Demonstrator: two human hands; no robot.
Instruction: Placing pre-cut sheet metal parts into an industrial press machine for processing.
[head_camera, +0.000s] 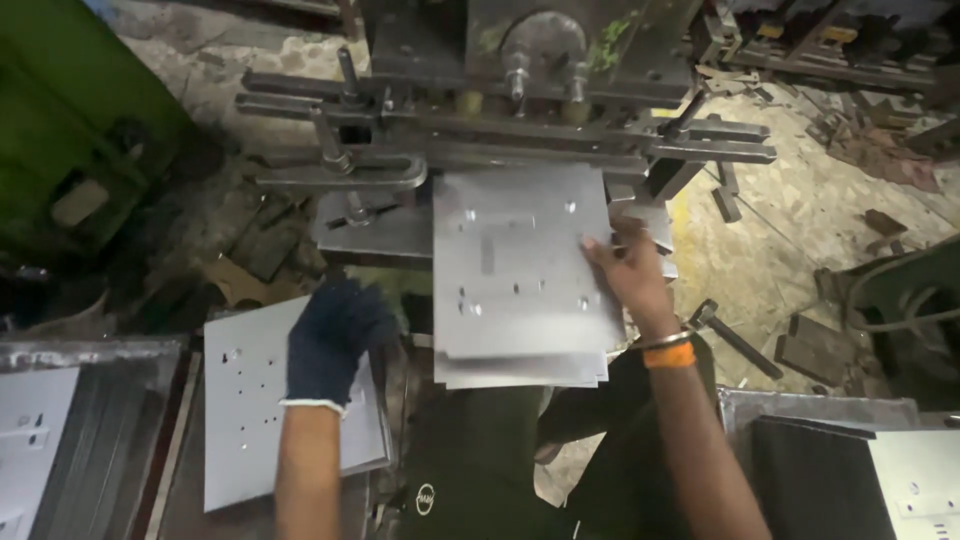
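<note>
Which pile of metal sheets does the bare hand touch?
The pile of sheets under the press, held by the right hand; the gloved left hand rests on the side pile.
</note>
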